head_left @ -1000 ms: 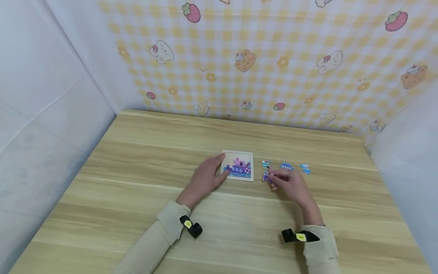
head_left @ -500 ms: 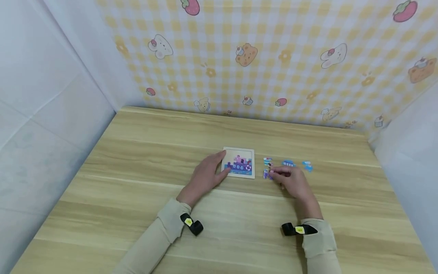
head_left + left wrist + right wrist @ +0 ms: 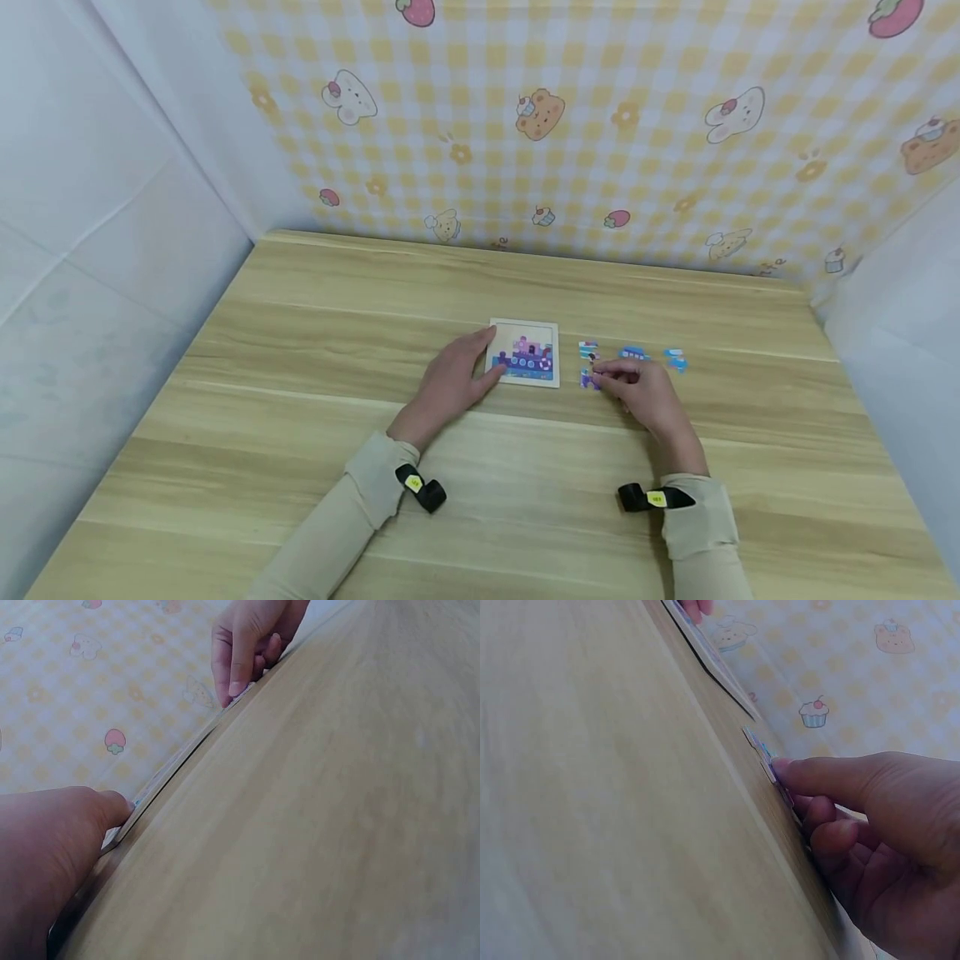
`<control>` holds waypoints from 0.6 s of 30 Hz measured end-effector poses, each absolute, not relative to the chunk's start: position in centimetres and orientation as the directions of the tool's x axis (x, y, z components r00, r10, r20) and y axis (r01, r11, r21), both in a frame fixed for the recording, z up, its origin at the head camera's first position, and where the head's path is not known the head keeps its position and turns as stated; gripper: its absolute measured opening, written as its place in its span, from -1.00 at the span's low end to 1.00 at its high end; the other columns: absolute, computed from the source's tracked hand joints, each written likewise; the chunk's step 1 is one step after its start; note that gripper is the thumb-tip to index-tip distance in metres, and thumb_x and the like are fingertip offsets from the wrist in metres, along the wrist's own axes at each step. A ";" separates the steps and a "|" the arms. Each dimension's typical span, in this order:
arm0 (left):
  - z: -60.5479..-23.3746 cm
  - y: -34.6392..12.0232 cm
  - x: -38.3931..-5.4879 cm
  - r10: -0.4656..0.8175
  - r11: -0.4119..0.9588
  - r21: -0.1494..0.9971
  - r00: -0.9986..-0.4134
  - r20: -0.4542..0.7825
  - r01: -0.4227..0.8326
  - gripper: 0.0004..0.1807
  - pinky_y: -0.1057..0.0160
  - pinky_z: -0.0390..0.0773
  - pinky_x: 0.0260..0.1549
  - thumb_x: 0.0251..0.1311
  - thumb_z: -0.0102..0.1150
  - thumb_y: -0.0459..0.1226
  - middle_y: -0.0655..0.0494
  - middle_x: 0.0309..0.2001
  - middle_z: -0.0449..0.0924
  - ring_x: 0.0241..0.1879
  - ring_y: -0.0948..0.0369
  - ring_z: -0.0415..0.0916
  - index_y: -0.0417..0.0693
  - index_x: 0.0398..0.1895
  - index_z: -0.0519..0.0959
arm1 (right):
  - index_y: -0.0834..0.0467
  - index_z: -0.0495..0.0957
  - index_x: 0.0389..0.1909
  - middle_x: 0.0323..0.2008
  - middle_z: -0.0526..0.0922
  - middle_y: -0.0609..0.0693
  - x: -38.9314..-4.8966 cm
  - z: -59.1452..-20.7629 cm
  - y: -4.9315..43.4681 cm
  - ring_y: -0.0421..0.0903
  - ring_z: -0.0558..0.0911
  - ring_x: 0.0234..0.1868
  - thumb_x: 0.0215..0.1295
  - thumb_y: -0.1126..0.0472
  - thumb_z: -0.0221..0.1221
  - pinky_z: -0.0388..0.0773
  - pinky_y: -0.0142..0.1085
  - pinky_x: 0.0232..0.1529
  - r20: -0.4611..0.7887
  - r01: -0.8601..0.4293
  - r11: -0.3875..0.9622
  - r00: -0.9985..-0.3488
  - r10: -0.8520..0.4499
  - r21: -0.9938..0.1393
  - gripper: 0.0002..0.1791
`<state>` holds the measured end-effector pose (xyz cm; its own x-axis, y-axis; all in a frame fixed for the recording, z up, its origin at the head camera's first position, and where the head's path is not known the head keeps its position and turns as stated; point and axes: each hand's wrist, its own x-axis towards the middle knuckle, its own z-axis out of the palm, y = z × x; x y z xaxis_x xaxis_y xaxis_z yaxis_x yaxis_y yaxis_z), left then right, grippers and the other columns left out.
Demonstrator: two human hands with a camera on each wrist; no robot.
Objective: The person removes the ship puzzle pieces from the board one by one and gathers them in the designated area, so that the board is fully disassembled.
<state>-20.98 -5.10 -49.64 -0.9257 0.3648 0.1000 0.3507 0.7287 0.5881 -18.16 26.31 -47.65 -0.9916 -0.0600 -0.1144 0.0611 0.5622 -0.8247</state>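
In the head view a white-rimmed puzzle tray (image 3: 557, 358) lies on the table, with a pink and purple ship picture (image 3: 528, 357) filling its lower part. The left hand (image 3: 450, 379) rests along the tray's left side, fingers at the top corner and thumb over the lower edge. To the right, the right hand (image 3: 648, 396) pinches a small purple puzzle piece (image 3: 587, 380) low over the wood; its thumb (image 3: 787, 771) shows on top in the right wrist view. Part of that piece is hidden by the fingertips.
Close above the purple piece lies a striped blue, white and red piece (image 3: 588, 348). Farther right are a blue piece with windows (image 3: 634, 353) and light blue pieces (image 3: 677, 362). A checked cloth (image 3: 465, 117) hangs behind the wooden table (image 3: 300, 333).
The right hand has nudged the purple piece slightly, bringing it close beside the pieces near it. The left hand keeps its place on the tray. The head view has tilted a little.
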 end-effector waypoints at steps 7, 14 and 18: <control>-49.5 -5.1 -20.9 0.364 0.728 0.593 -0.927 0.091 0.344 -0.23 -0.03 0.22 0.50 0.47 0.16 0.07 -0.07 0.52 0.31 0.50 -0.07 0.25 -0.09 0.59 0.24 | 0.22 0.77 0.00 -0.38 0.64 0.08 -18.1 -47.8 26.7 -0.22 0.39 -0.65 0.43 0.22 0.31 0.40 -0.39 -0.67 -0.107 0.039 0.562 -0.990 -0.089 -0.827 -0.77; -49.6 -5.1 -20.9 0.365 0.728 0.593 -0.926 0.092 0.346 -0.23 -0.02 0.22 0.50 0.47 0.16 0.06 -0.05 0.53 0.30 0.50 -0.05 0.25 -0.10 0.59 0.25 | 0.20 0.78 -0.01 -0.25 0.68 0.09 -18.1 -47.8 26.8 -0.20 0.39 -0.56 0.44 0.25 0.30 0.36 -0.41 -0.62 -0.060 -0.018 0.587 -0.992 -0.113 -0.810 -0.79; -49.7 -5.1 -20.9 0.368 0.726 0.592 -0.925 0.095 0.350 -0.22 -0.02 0.22 0.50 0.47 0.16 0.06 -0.06 0.53 0.31 0.50 -0.05 0.26 -0.11 0.59 0.25 | 0.19 0.76 0.05 -0.12 0.73 0.13 -18.0 -47.9 26.9 -0.19 0.43 -0.48 0.47 0.22 0.27 0.41 -0.42 -0.56 -0.035 -0.038 0.575 -0.993 -0.116 -0.817 -0.76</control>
